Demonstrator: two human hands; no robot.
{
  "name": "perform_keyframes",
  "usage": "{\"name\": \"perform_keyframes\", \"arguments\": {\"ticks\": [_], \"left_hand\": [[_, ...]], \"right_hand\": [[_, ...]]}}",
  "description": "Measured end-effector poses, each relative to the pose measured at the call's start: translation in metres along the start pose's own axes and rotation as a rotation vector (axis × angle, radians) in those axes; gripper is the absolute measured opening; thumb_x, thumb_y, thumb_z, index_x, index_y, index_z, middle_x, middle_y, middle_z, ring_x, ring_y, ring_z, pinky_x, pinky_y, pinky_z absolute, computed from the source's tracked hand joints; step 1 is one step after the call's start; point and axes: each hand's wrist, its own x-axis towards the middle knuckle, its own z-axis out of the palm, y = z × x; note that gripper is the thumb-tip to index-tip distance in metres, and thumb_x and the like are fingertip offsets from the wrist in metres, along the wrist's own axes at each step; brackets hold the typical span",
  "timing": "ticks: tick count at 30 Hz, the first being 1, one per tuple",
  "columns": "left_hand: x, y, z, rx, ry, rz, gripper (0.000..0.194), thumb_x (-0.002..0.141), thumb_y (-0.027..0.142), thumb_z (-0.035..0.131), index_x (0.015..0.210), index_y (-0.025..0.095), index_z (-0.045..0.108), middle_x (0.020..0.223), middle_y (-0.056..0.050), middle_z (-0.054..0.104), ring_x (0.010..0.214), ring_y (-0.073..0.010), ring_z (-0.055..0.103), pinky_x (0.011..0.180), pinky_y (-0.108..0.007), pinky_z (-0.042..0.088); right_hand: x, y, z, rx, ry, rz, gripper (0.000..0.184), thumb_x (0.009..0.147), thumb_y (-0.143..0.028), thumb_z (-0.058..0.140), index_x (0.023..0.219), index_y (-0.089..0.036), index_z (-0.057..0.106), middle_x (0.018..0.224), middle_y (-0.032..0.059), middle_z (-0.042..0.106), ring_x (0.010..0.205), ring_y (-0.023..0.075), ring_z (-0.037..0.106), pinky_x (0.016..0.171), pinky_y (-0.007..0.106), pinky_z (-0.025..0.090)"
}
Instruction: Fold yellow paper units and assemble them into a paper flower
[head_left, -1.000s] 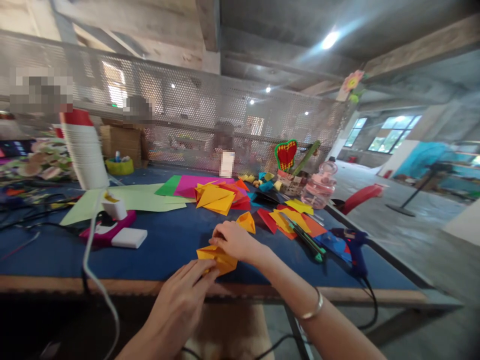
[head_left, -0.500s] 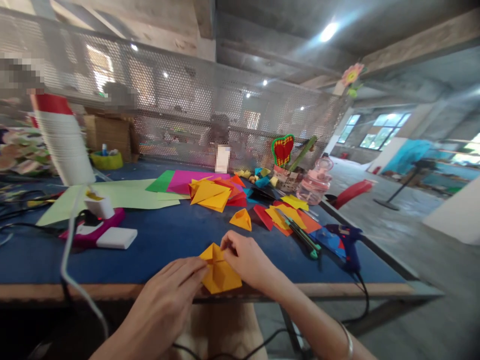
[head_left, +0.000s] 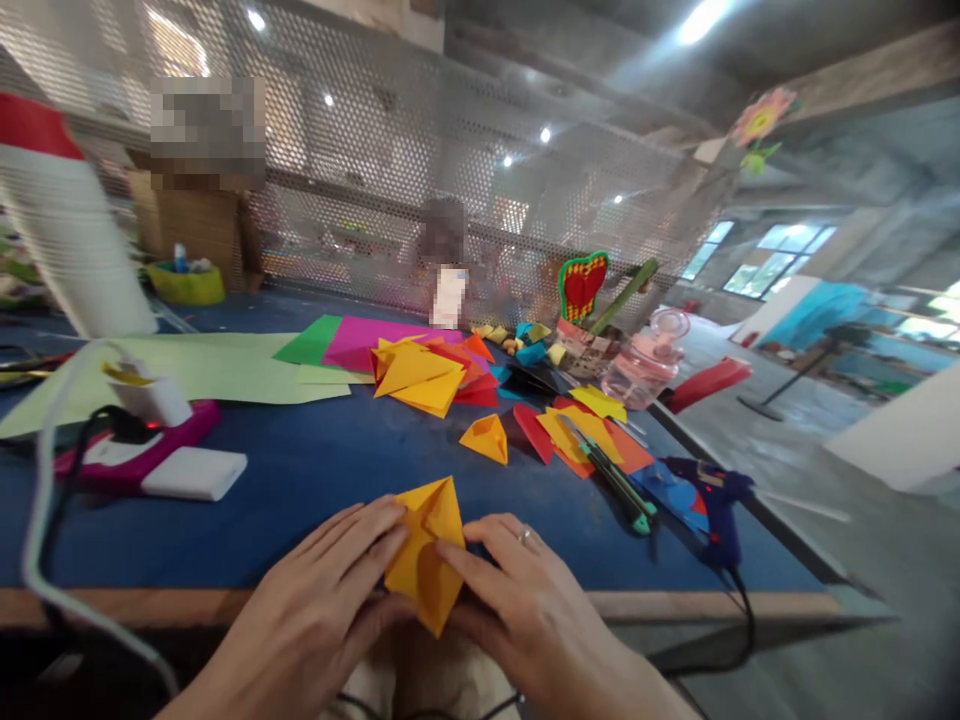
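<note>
while both hands pinch folded yellow paper (head_left: 426, 560), left hand (head_left: 322, 620), right hand (head_left: 536, 615) (ringed), glue gun (head_left: 716, 505) nearby

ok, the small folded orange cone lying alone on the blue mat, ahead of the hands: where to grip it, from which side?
Judging by its pose, pinch the orange cone across its wide lower edge, coming from above and the near side. It lies flat on the blue mat, its tip toward the paper pile, with bare mat on the near side. Both the left hand and right hand are on the yellow folded paper.
</note>
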Motion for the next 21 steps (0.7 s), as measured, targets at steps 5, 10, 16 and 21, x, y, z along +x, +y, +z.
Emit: {"name": "perform_keyframes", "arguments": {"ticks": [5, 10, 16, 21], "left_hand": [[0.0, -0.004, 0.001, -0.045, 0.004, 0.019, 0.038, 0.104, 0.039, 0.046, 0.129, 0.016, 0.062, 0.124, -0.005, 0.073, 0.11, -0.0178, 0.072, 0.095, -0.03, 0.061], [0.002, -0.006, -0.007, -0.147, 0.098, 0.063, 0.026, 0.102, 0.022, 0.048, 0.119, 0.018, 0.067, 0.112, 0.0, 0.077, 0.103, -0.01, 0.072, 0.103, -0.019, 0.053], [-0.013, -0.017, -0.001, -0.127, -0.008, 0.132, 0.032, 0.097, 0.018, 0.048, 0.125, 0.02, 0.064, 0.121, 0.002, 0.075, 0.107, -0.0115, 0.072, 0.105, -0.02, 0.051], [-0.039, -0.024, 0.008, -0.098, -0.086, 0.126, 0.046, 0.089, 0.019, 0.055, 0.135, 0.019, 0.059, 0.135, -0.002, 0.068, 0.113, -0.0196, 0.071, 0.1, -0.026, 0.057]], "right_hand": [[0.007, 0.001, 0.01, -0.093, 0.095, -0.022, 0.011, 0.095, -0.029, 0.066, 0.103, -0.023, 0.071, 0.102, 0.0068, 0.067, 0.094, 0.0239, 0.064, 0.077, 0.039, 0.059], [0.009, 0.008, 0.012, -0.033, 0.195, -0.276, 0.023, 0.102, -0.018, 0.052, 0.12, -0.015, 0.065, 0.125, 0.0072, 0.07, 0.12, 0.0163, 0.063, 0.107, 0.028, 0.05], [0.014, 0.013, 0.022, 0.002, 0.256, -0.309, 0.011, 0.1, -0.021, 0.059, 0.107, -0.021, 0.067, 0.108, 0.0, 0.078, 0.106, 0.0124, 0.072, 0.097, 0.024, 0.054], [0.019, 0.01, 0.032, 0.193, 0.34, -0.013, 0.018, 0.099, -0.033, 0.063, 0.083, -0.024, 0.066, 0.08, -0.0016, 0.071, 0.077, 0.013, 0.067, 0.072, 0.027, 0.051]]}}
